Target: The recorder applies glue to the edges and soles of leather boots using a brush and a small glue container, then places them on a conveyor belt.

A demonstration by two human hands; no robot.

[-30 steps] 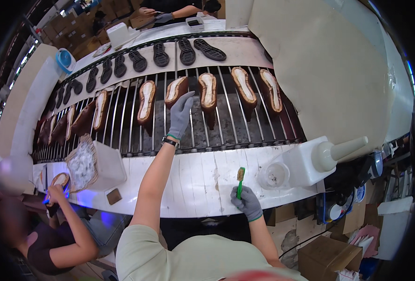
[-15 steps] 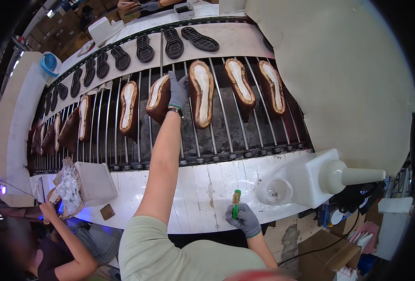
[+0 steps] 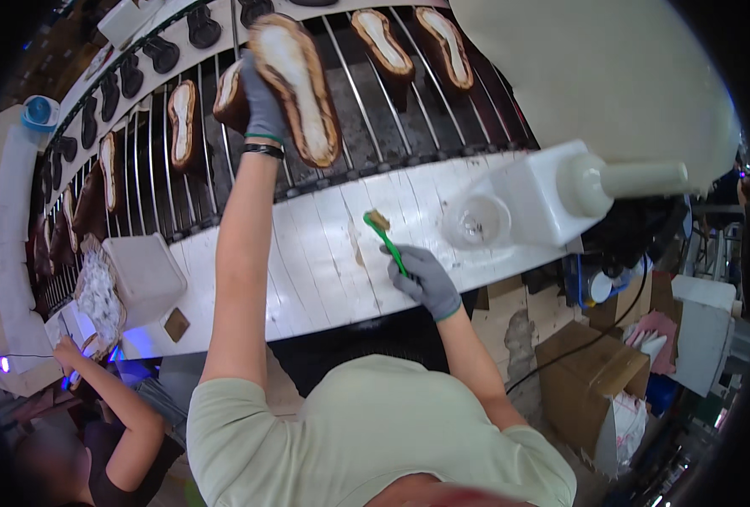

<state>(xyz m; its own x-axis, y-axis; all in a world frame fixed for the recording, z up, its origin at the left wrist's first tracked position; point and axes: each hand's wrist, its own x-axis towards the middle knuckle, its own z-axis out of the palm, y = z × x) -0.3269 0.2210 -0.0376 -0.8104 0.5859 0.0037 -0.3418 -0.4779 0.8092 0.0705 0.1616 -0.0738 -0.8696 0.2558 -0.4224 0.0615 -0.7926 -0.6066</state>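
Observation:
My gloved left hand (image 3: 262,106) grips a brown shoe upper (image 3: 306,97) from its left side, the fingers partly hidden behind it. Its pale, white-centred underside faces me, and it looks raised off the rack. Just left of that hand another brown upper (image 3: 230,100) rests on the metal bars. Over the white worktop (image 3: 324,253), my gloved right hand (image 3: 427,280) is closed round a slim green brush (image 3: 389,241) with tan, stained bristles pointing away from me. A white bottle-like container (image 3: 544,190) with an open cup (image 3: 479,221) stands to its right.
More uppers (image 3: 183,127) lie along the barred rack (image 3: 354,76). Dark soles (image 3: 162,54) line the ledge beyond. A large pale panel (image 3: 595,76) borders the right side. At lower left another person's arm (image 3: 109,389) works near a white bin (image 3: 142,270). A cardboard box (image 3: 591,363) sits lower right.
My left hand has closed on the larger upper, which now looks lifted and nearer. The right hand and brush have moved forward, the brush tilting left. The whole view has shifted.

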